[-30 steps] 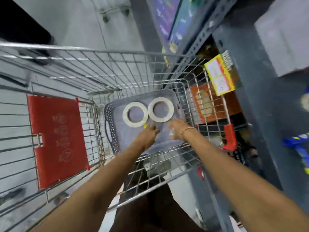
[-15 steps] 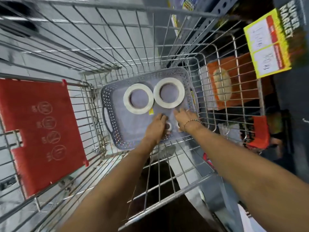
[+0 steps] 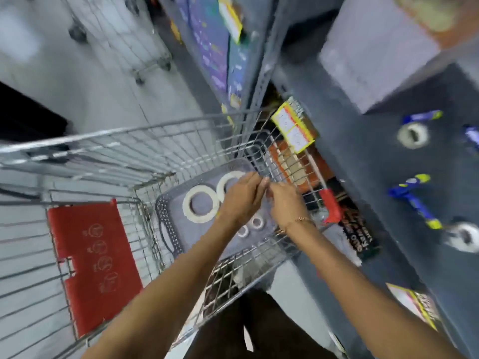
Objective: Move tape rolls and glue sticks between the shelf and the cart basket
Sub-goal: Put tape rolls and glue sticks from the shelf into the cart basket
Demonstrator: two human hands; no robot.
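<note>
- Lying flat in the grey perforated basket, two large white tape rolls sit side by side: the nearer large roll is fully in view, while the farther large roll is half covered by the left hand.
- Two small white tape rolls lie touching each other on the basket floor just below the wrists.
- The left hand is raised over the basket, fingers drawn together and pointing toward the right hand; the two sets of fingertips meet above the basket's far right corner. Blur hides whether either hand pinches anything.
- The right wrist carries a thin bracelet.
- The basket sits at the bottom of the wire cart, pushed close to the cart's right wall, with open wire floor on its left side.
- A red child-seat flap hangs on the cart's near left.
- The cart's right wall stands just beside the dark grey shelf, leaving only a narrow gap between them.
- On the shelf top lie two more white tape rolls, one far and one near, with blue and yellow glue sticks between and around them, well apart from the shelf's front edge.
- A yellow price tag hangs at the shelf edge by the cart's far right corner.
- Pale floor is open to the left beyond the cart, where another wheeled cart stands.
</note>
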